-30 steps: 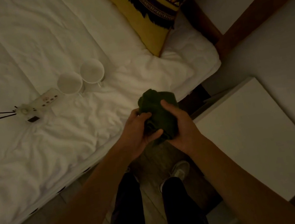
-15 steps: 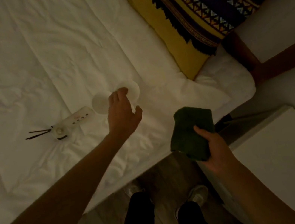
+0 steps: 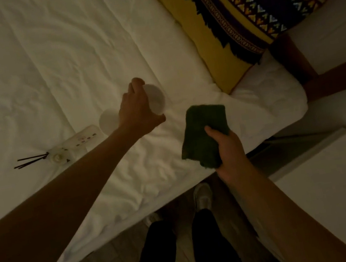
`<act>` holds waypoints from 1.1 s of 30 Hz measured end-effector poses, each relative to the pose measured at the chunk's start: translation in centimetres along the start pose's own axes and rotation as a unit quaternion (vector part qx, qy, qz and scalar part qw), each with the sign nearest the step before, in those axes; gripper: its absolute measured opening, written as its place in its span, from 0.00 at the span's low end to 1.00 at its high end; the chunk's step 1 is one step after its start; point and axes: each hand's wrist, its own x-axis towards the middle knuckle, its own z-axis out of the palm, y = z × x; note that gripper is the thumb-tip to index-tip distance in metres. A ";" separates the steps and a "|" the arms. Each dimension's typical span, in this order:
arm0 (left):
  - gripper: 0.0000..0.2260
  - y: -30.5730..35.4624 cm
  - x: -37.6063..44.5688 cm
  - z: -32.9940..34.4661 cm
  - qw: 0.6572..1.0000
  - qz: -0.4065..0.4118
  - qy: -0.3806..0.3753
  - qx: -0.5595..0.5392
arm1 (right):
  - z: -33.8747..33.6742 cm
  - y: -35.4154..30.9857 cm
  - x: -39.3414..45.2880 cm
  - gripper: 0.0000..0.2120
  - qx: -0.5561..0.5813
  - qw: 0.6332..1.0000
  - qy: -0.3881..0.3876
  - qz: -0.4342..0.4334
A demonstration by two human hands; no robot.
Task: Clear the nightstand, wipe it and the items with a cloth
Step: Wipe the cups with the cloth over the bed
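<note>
Two white cups stand side by side on the white bed [image 3: 39, 62]. My left hand [image 3: 138, 111] reaches over them, its fingers and thumb curled round the right cup [image 3: 157, 101]; the left cup [image 3: 107, 124] is partly hidden behind my wrist. A folded dark green cloth [image 3: 202, 130] is gripped in my right hand [image 3: 228, 146], held above the bed's edge. The white nightstand [image 3: 340, 193] top shows at the lower right with nothing on its visible part.
A white power strip [image 3: 85, 138] and a small diffuser with dark sticks [image 3: 56, 157] lie on the bed left of the cups. A yellow patterned pillow [image 3: 248, 2] fills the top right. My legs and shoes [image 3: 202, 197] stand on the floor between bed and nightstand.
My left hand let go of the cloth and reached out to the cups, closing on the right one. My right hand kept the cloth and drifted right.
</note>
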 end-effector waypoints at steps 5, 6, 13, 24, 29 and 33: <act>0.45 4.1 -3.2 -4.4 0.996 0.019 -0.002 -0.088 | 3.2 -4.7 -0.6 0.18 -0.044 0.992 -0.036 -0.109; 0.44 4.7 -3.9 -5.2 0.995 0.017 -0.001 -0.102 | 3.7 -5.5 -1.1 0.18 -0.048 0.989 -0.048 -0.129; 0.44 9.3 -8.5 -10.1 0.907 -0.097 0.029 -0.408 | 7.1 -9.1 -7.0 0.21 -0.060 0.957 -0.149 -0.241; 0.33 13.4 -13.5 -16.5 0.870 -0.038 -0.017 -0.491 | 8.6 -13.0 -15.7 0.20 -0.030 0.964 -0.155 -0.215; 0.37 16.3 -16.0 -19.7 0.896 -0.010 0.019 -0.443 | 9.6 -14.3 -20.7 0.15 -0.073 0.960 -0.132 -0.237; 0.32 16.8 -17.8 -22.2 0.891 0.005 0.018 -0.453 | 9.9 -14.9 -23.1 0.16 -0.071 0.960 -0.136 -0.232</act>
